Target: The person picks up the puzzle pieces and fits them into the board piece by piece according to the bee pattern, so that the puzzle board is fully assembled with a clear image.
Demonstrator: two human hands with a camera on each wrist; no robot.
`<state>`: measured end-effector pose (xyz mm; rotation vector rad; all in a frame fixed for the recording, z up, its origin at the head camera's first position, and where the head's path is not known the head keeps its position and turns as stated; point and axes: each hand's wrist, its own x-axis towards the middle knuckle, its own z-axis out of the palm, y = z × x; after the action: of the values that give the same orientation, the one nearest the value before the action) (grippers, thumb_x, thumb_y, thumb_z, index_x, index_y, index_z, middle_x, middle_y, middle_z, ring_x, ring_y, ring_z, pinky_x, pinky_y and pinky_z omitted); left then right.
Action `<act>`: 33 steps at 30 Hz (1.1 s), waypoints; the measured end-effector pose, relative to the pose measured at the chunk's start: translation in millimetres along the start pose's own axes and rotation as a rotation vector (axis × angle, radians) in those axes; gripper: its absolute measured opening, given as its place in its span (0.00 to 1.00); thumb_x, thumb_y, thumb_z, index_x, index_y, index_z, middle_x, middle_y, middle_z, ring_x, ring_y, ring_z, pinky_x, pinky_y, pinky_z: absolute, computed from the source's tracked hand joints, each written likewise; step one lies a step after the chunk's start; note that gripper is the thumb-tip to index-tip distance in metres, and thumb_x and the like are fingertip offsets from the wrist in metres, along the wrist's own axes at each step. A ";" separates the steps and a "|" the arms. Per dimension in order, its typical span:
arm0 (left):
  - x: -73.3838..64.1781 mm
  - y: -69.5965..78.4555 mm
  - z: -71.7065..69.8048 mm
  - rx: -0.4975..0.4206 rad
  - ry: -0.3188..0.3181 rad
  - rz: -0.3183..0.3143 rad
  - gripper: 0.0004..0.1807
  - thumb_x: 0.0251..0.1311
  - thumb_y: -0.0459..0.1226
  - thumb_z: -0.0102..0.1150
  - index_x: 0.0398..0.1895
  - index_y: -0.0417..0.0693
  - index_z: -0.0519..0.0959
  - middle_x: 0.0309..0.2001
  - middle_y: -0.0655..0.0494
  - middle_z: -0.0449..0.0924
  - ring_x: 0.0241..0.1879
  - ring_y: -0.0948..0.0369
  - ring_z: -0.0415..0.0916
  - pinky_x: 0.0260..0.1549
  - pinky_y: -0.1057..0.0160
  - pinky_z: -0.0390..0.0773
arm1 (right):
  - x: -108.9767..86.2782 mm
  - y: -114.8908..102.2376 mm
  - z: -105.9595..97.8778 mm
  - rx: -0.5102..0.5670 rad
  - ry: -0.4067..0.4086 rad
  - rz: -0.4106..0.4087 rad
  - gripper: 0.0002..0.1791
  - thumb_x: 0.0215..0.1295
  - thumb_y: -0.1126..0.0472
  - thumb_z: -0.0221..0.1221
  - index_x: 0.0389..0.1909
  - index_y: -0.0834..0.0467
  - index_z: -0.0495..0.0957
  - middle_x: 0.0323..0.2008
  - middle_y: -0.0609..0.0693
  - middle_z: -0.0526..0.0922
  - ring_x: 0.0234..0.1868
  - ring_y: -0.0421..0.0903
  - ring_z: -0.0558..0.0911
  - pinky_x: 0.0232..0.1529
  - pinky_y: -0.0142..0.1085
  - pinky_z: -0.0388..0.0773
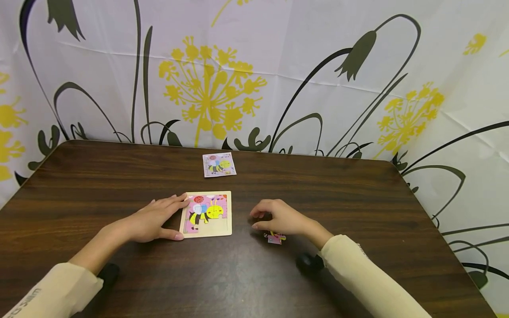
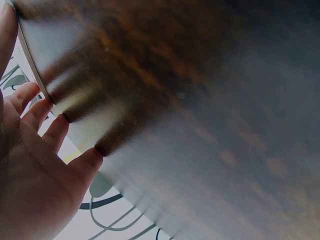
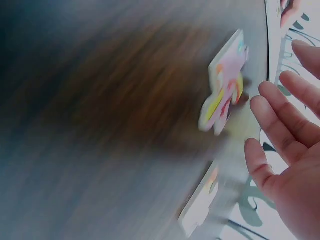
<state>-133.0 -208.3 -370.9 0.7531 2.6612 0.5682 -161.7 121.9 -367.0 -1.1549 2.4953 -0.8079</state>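
A wooden jigsaw tray (image 1: 215, 232) with a partly filled bee picture lies on the table; its lower right part shows bare wood. My left hand (image 1: 149, 222) rests at the tray's left side, thumb by the near corner and fingertips on the far corner. To the right of the tray, my right hand (image 1: 283, 217) hovers over loose puzzle pieces, fingers loosely bent with nothing held. One pink piece (image 1: 275, 239) shows just below that hand. In the right wrist view, two loose pieces appear: a pink and yellow piece (image 3: 227, 82) near the fingertips and a paler piece (image 3: 200, 205) apart from it.
A square card (image 1: 219, 164) printed with the same bee picture lies beyond the tray. The dark wood table (image 1: 131, 170) ends at a flower-patterned cloth (image 1: 302, 88) hanging behind it.
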 end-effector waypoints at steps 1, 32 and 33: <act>-0.1 0.1 -0.2 0.000 0.000 -0.001 0.49 0.47 0.59 0.60 0.67 0.39 0.57 0.67 0.37 0.50 0.65 0.38 0.47 0.54 0.31 0.46 | -3.0 1.5 -1.3 -0.001 0.003 0.002 0.11 0.57 0.61 0.63 0.41 0.60 0.80 0.37 0.49 0.79 0.40 0.44 0.77 0.44 0.36 0.74; 0.2 0.0 0.1 0.000 -0.011 -0.008 0.50 0.47 0.60 0.59 0.67 0.39 0.56 0.68 0.38 0.50 0.65 0.38 0.46 0.54 0.31 0.46 | -59.0 12.3 4.3 -0.138 0.092 0.096 0.10 0.49 0.58 0.68 0.31 0.54 0.79 0.31 0.43 0.72 0.35 0.41 0.70 0.35 0.35 0.57; 0.3 0.0 0.2 0.001 -0.011 -0.009 0.50 0.47 0.60 0.59 0.67 0.39 0.56 0.68 0.38 0.50 0.65 0.38 0.46 0.54 0.30 0.46 | -59.1 12.4 4.8 -0.140 0.094 0.097 0.10 0.49 0.58 0.69 0.31 0.54 0.79 0.31 0.43 0.72 0.36 0.41 0.70 0.35 0.35 0.57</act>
<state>-133.2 -208.1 -371.2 0.7414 2.6533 0.5591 -129.0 171.9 -377.4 -1.0521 2.7002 -0.6862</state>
